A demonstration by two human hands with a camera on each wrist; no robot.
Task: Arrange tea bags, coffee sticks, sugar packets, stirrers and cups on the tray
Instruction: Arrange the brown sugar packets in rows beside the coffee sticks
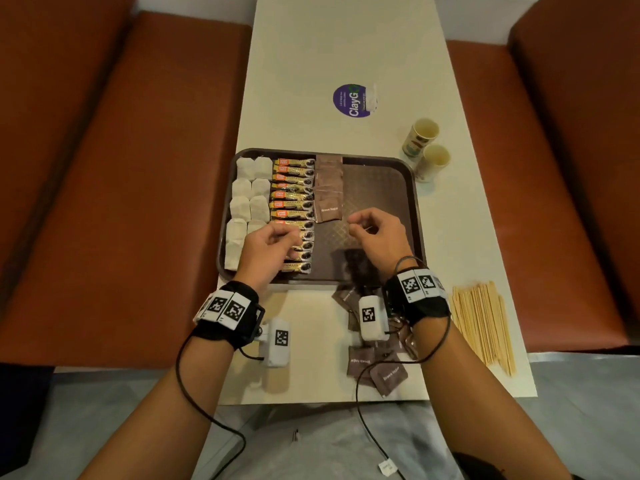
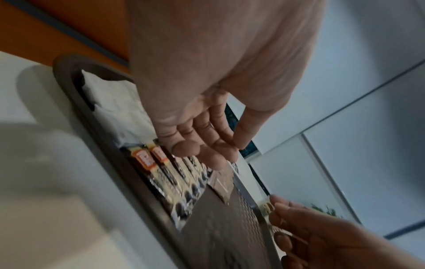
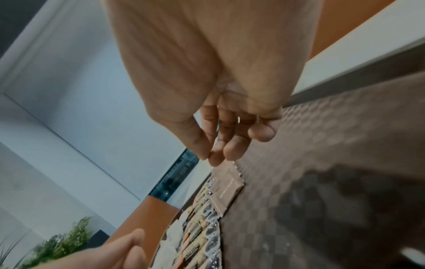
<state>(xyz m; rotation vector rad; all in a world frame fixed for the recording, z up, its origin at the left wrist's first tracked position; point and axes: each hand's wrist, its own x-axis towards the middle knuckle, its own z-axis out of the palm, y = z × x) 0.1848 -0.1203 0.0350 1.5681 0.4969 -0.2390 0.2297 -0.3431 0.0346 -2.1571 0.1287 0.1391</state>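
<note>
Tray [image 1: 414, 188]: brown, on the table [image 1: 346, 46].
Tea bags [image 1: 247, 195]: two columns along the tray's left side.
Coffee sticks [image 1: 294, 194]: stacked column just right of the tea bags.
Sugar packets [image 1: 329, 188]: column right of the sticks; more loose [image 1: 377, 368] on the table near the tray's front edge.
Stirrers [image 1: 483, 323]: heap on the table, front right, off the tray.
Cups [image 1: 426, 147]: two, beside the tray's far right corner.
Left hand [image 1: 273, 247]: over the sticks, fingers loosely curled, holding nothing.
Right hand [image 1: 377, 233]: over bare tray, thumb meeting fingertips, nothing seen between.
</note>
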